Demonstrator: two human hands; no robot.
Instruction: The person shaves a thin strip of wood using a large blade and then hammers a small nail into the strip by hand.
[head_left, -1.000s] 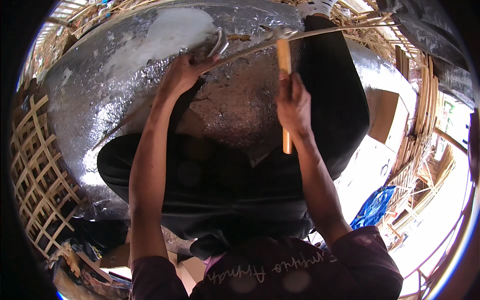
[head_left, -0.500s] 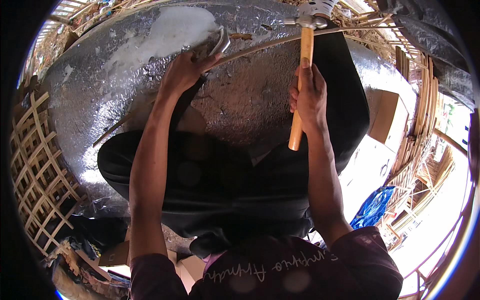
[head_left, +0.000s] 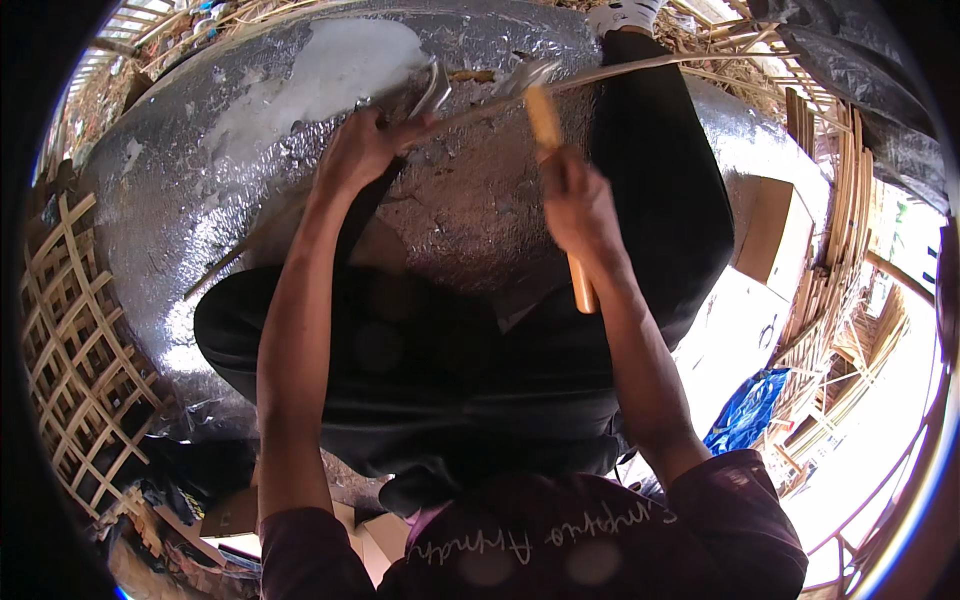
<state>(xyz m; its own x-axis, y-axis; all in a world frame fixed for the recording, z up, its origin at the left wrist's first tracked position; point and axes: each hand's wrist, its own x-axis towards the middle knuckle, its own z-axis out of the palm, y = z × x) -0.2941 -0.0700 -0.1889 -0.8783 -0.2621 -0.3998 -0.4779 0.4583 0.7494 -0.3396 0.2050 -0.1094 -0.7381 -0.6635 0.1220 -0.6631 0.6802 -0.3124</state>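
Observation:
My right hand (head_left: pixel 580 205) is wrapped round the wooden handle of a hammer (head_left: pixel 583 288). The hammer's metal head is smeared by motion and tilts left, close to a long thin bamboo strip (head_left: pixel 640 66). That strip runs slantwise from the lower left, past my left hand, to the upper right. My left hand (head_left: pixel 365 150) is closed on the strip, thumb pointing right. Just beyond its fingertips a shiny curved metal piece (head_left: pixel 434 90) stands up; whether my fingers also grip it I cannot tell.
Silver foil-like sheeting (head_left: pixel 160 230) lies under my folded black-trousered legs, with a whitish patch at the far left. A woven bamboo lattice (head_left: pixel 80 350) stands at left. To the right are a cardboard box (head_left: pixel 775 235), a blue plastic sheet (head_left: pixel 745 410) and stacked bamboo strips (head_left: pixel 845 230).
My right hand has swung the hammer left and down, bringing its head from beside the sock to near the strip. My left hand has stayed almost in place.

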